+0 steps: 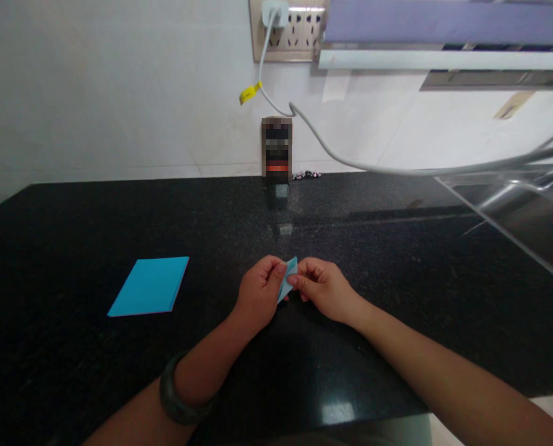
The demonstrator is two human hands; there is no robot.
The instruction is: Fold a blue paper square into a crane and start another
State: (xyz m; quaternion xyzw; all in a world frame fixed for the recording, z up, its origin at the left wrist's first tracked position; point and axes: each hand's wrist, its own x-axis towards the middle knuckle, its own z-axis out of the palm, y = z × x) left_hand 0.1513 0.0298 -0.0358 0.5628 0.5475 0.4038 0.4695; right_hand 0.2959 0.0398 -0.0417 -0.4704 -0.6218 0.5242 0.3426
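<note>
A small folded piece of light-blue paper (287,282) is held just above the black counter, between both hands. My left hand (263,285) grips its left side, thumb on top and fingers curled behind. From the right, my right hand (323,286) pinches the paper's edge between thumb and fingers. The hands partly cover the paper, so its full folded shape is hidden. To the left of my left hand lies a flat stack of bright blue square paper (150,286), untouched by either hand.
A phone-like upright object (277,148), its front pixelated, leans on the wall behind the black counter (202,223), beside a beaded strap (306,175). A white cable (332,152) runs from the wall socket (299,31) to the right. The sink (536,204) is at right.
</note>
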